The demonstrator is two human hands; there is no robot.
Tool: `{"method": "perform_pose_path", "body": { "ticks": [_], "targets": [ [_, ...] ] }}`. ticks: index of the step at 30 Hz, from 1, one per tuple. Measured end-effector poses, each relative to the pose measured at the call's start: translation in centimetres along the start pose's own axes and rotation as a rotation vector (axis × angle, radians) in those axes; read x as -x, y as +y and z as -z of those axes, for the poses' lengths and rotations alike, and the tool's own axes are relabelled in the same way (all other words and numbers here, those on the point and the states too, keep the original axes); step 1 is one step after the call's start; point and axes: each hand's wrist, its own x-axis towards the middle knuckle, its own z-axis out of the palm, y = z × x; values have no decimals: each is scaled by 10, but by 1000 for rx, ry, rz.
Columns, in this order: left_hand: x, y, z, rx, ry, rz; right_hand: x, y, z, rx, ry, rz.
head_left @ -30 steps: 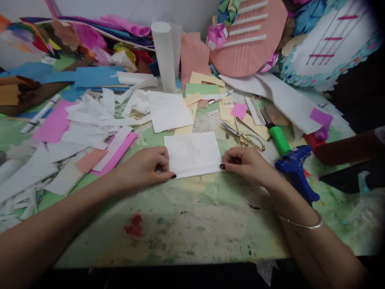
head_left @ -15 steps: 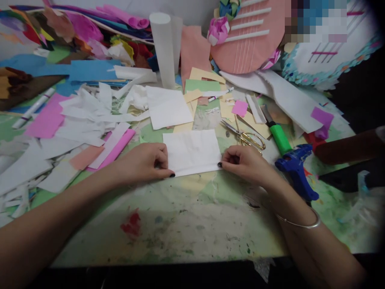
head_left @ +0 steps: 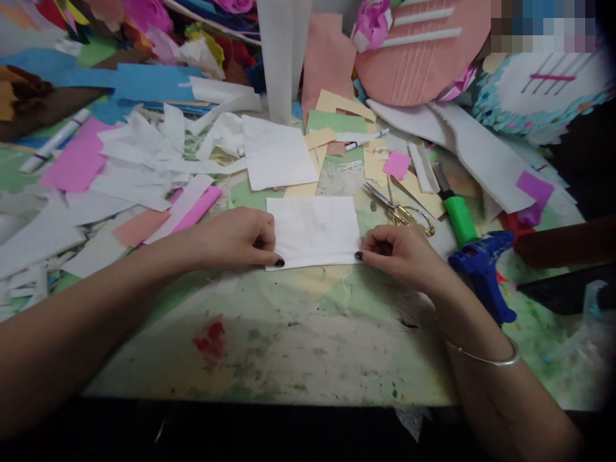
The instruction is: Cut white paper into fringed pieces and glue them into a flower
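Note:
A white sheet of paper (head_left: 317, 228) lies between my hands on the paint-stained table, with a narrow fold or roll along its near edge. My left hand (head_left: 257, 240) pinches the sheet's near left corner between thumb and curled fingers. At the near right corner, my right hand (head_left: 392, 250) grips the same edge in a similar pinch. Gold-handled scissors (head_left: 404, 212) rest just beyond my right hand. Behind the sheet lies a larger white sheet (head_left: 279, 154).
A blue glue gun (head_left: 484, 269) and a green-handled knife (head_left: 459, 218) lie to the right. White paper scraps (head_left: 139, 160) and a pink roll (head_left: 197, 208) cover the left. A white roll (head_left: 279, 70) stands at the back beside a round pink craft piece (head_left: 423, 58).
The camera view has tilted down and shifted slightly left, so the scene sits a little higher and farther right. Both hands keep their pinch on the sheet's near edge.

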Motion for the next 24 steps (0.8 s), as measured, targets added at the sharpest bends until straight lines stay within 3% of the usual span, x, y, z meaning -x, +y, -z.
{"method": "perform_pose_path", "body": {
  "ticks": [9,17,24],
  "targets": [
    [-5,-4,7,38,-85,23,0,3,2,-58,-41,-10],
    [-7,-3,7,5,-72,-28,0,2,1,-19,-27,-19],
    [-8,1,7,-36,-64,21,-1,2,0,-26,-33,-25]
  ]
}}
